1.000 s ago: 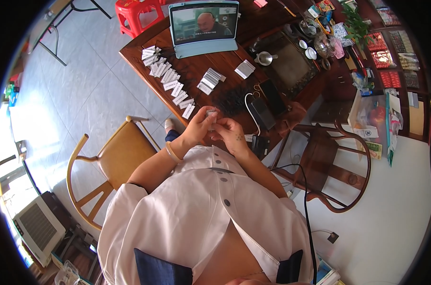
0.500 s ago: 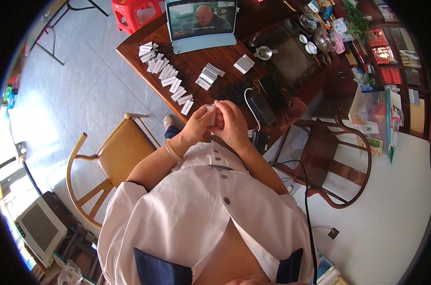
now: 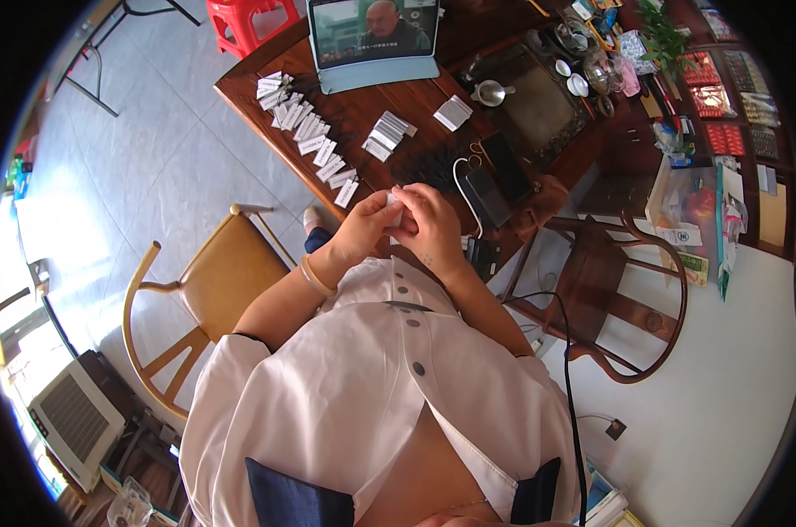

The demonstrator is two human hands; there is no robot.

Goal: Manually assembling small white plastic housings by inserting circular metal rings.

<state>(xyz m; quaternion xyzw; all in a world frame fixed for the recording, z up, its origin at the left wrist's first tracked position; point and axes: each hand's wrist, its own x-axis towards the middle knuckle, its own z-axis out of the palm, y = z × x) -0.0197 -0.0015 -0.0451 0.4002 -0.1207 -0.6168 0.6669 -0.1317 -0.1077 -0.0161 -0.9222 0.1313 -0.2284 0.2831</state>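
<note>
At the bottom centre of the frame we see our pale buttoned shirt (image 3: 354, 378), and above it both forearms reach up toward the near edge of the worktop (image 3: 279, 53). Our left hand (image 3: 359, 234), with a pale bangle (image 3: 315, 274) at its wrist, has its fingers (image 3: 377, 205) clamped on a small white piece (image 3: 392, 200) just above the centre of the frame. Our right hand (image 3: 435, 234) meets it there with bent fingers close against the piece; we cannot tell whether they pinch it too. Most of the piece is covered, so its exact kind is hidden from us.

To the left of us stands a tan-seated chair (image 3: 231, 277); to the right, a dark wooden armchair (image 3: 582, 285).

Just beyond the hands lies a tangle of thin black strands (image 3: 426, 165), with a dark rectangular device (image 3: 486, 198) and its white cable (image 3: 458, 183) to its right. Farther up, we find a slanting row of white tags (image 3: 317, 142) along the left edge, a larger stack of tags (image 3: 387, 136) near the middle, and a smaller stack (image 3: 453, 112) right of it. A metal pitcher (image 3: 489, 93) stands at upper right of centre, and a tablet (image 3: 376, 33) in a light blue case at top centre. A red plastic stool (image 3: 250, 25) is past the worktop, upper left.
</note>
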